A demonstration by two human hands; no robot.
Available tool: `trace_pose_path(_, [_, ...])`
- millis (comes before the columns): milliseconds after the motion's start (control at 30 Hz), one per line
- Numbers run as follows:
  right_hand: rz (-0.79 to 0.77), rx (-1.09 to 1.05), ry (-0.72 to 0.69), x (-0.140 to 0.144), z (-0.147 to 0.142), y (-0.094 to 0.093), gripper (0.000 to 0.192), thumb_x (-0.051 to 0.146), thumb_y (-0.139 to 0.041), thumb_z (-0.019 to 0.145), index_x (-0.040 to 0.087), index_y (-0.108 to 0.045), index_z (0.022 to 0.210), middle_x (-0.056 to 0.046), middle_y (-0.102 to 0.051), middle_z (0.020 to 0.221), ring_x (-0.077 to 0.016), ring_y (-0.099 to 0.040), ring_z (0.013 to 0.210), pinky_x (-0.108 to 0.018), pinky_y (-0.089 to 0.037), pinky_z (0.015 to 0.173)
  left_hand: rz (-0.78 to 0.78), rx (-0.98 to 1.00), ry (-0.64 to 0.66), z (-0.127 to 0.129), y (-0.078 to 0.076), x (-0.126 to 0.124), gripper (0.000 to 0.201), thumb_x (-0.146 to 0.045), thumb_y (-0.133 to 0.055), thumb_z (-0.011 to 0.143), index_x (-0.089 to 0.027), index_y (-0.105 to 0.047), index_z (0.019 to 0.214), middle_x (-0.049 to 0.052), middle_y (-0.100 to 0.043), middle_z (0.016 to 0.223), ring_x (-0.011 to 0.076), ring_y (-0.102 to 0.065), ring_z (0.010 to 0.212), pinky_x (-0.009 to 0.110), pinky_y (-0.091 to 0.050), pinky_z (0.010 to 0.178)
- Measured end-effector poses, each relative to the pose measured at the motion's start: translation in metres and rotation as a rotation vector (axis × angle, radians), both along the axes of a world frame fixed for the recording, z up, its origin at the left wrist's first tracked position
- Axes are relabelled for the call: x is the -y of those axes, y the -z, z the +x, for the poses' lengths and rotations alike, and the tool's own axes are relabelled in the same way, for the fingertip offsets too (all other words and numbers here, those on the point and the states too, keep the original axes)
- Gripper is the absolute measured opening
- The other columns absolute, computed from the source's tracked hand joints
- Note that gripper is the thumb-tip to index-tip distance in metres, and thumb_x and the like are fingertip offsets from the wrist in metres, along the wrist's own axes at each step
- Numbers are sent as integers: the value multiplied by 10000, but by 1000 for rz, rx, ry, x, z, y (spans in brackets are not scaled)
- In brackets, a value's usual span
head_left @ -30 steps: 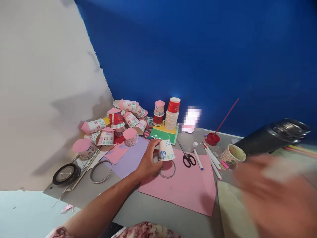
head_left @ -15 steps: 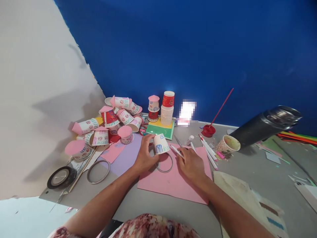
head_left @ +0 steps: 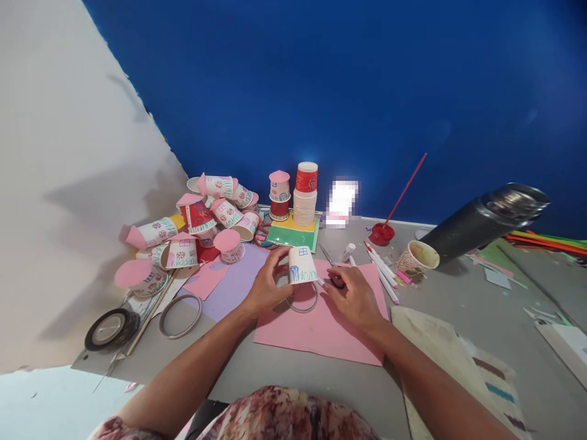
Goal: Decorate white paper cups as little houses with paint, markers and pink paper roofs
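My left hand is closed round a white paper cup, which is upside down. The cup bears a blue window, a blue door and green grass-like strokes along its rim. My right hand grips a marker, largely hidden by the fingers, its end close to the cup's lower right edge. Beneath the cup, a grey ring lies on a pink paper sheet. Scissors rest just beyond my right hand, their handles partly covered by it.
Decorated cups with pink paper roofs are heaped at the left. Behind stands a cup stack. Several markers, a patterned cup and a black flask are to the right. Black tape and another ring lie left.
The cup has turned in my left hand, carrying its door leftward and bringing more green strokes into view. The marker now points more toward the cup's rim and shows less. The view has shifted slightly.
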State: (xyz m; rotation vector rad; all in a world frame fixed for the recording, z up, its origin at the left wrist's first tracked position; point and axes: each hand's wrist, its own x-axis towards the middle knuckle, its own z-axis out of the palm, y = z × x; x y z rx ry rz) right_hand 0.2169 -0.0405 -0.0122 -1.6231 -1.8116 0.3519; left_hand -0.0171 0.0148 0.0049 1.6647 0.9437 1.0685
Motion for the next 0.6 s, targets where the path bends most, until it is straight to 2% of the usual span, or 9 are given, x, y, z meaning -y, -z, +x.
trace_pose_path(67, [-51, -35, -64, -1, 5, -8, 462, 386, -716, 879, 200, -626, 1293, -127, -722, 1218, -291, -668, 1044, -448, -557, 922, -15, 25, 60, -1, -1, 0, 730, -134, -722, 711, -279, -516, 1396, 106, -538, 1489, 304, -527, 1409, 508, -495, 1154])
trace_pose_path(133, [-86, 3, -149, -3, 6, -21, 725, 392, -785, 820, 214, -503, 1464, -148, -660, 1374, -322, -643, 1159, -498, -548, 985, 39, -21, 79, -2, -4, 2, 730, -128, -721, 714, -279, -520, 1399, 105, -531, 1477, 308, -521, 1404, 493, -507, 1141])
trace_pose_path(233, [-56, 86, -307, -8, 2, -39, 960, 357, -846, 766, 231, -357, 1582, -179, -536, 1539, -368, -568, 1325, -573, -486, 1094, 160, -126, 93, -3, -8, 5, 724, -121, -719, 723, -287, -519, 1399, 100, -533, 1434, 310, -515, 1382, 482, -521, 1119])
trace_pose_path(300, [-23, 110, -378, -12, -2, -45, 967, 320, -848, 763, 242, -348, 1587, -184, -502, 1572, -380, -537, 1374, -598, -458, 1126, 214, -170, 112, -4, -9, 7, 719, -131, -730, 735, -285, -514, 1403, 107, -528, 1414, 315, -510, 1375, 492, -514, 1126])
trace_pose_path(433, [8, 55, -403, -19, -8, -40, 774, 261, -775, 823, 253, -442, 1521, -170, -581, 1483, -345, -566, 1343, -561, -490, 1105, 257, -244, 166, -9, -8, 8, 784, -169, -769, 771, -304, -448, 1473, 128, -474, 1469, 332, -459, 1431, 537, -449, 1193])
trace_pose_path(533, [-5, 49, -399, -19, -10, -35, 791, 298, -801, 811, 256, -456, 1521, -168, -604, 1455, -342, -580, 1329, -550, -497, 1103, 277, -319, 203, -14, -9, 7, 905, -235, -832, 780, -332, -356, 1543, 127, -457, 1524, 346, -443, 1451, 561, -407, 1228])
trace_pose_path(600, [-12, 69, -425, -15, -10, -37, 844, 308, -840, 776, 243, -463, 1529, -171, -598, 1475, -340, -575, 1343, -531, -491, 1117, 280, -380, 210, -16, -9, 6, 901, -231, -838, 787, -351, -368, 1547, 114, -461, 1537, 347, -440, 1459, 552, -409, 1232])
